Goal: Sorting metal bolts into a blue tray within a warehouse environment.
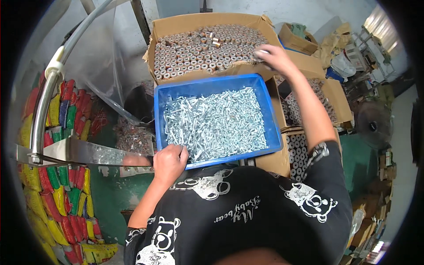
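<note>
A blue plastic bin [274, 132] full of loose silvery screws or pins [216, 123] is right in front of my body. My left hand [170, 163] is closed at its near left corner, by the end of a shiny metal strip [110, 154]; what the fingers hold is hidden. My right arm reaches far forward. At the right front corner of a large cardboard box [207, 18], my right hand [274, 58] has its fingers curled together, somewhat blurred, around something I cannot make out. Rows of small ring-ended cylinders with coppery sides [190, 57] fill that box.
More cardboard boxes of cylinders [298, 152] stand at the right, under and beside my right arm. A curved metal pipe [42, 110] rises at the left, near clear plastic sheeting [99, 66] and stacked colourful packets [57, 176]. A fan [374, 123] stands far right.
</note>
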A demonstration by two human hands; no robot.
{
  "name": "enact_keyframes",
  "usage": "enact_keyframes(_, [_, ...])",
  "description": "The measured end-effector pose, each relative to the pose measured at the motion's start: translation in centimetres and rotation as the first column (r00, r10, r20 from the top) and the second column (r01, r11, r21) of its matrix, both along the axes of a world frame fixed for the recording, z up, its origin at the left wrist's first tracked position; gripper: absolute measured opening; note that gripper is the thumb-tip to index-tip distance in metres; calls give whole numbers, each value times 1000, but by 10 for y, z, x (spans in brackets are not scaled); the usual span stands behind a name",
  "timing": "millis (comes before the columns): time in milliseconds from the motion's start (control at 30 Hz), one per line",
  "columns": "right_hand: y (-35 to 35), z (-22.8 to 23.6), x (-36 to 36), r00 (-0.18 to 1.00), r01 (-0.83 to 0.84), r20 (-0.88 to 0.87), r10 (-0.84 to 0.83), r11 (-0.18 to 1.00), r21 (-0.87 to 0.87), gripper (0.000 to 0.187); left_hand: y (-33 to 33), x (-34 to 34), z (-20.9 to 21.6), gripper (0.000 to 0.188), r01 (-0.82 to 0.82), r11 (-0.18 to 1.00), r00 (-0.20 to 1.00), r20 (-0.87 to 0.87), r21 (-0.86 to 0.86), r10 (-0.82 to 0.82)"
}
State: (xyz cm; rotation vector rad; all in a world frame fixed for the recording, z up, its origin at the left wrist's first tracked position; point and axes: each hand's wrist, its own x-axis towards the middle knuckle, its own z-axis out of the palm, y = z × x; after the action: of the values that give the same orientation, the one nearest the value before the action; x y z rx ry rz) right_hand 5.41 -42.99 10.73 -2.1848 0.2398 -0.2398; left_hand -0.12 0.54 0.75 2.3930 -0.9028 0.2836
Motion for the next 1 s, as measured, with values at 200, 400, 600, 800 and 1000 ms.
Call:
enact_keyframes(200, [68,-7,115,873,-341,-465,-145,501,-795,33,4,1,-1,26,18,998,1000,-23,-61,-20])
enact_keyframes(400, [95,3,121,787,-460,-566,-246,379,-803,43,9,3,-6,26,26,998,998,-55,-63,-30])
enact_keyframes(600, [98,-2,119,805,-446,-554,-212,400,-801,41,12,5,-7,26,63,996,994,-90,-58,-68])
enact_keyframes(800, [67,-21,123,814,-431,-561,-149,493,-756,34,13,6,-6,29,75,996,989,-126,-48,-81])
enact_keyframes(1000, [47,-32,131,817,-310,-563,-126,727,-613,35,11,3,-9,30,57,998,990,-128,-12,-58])
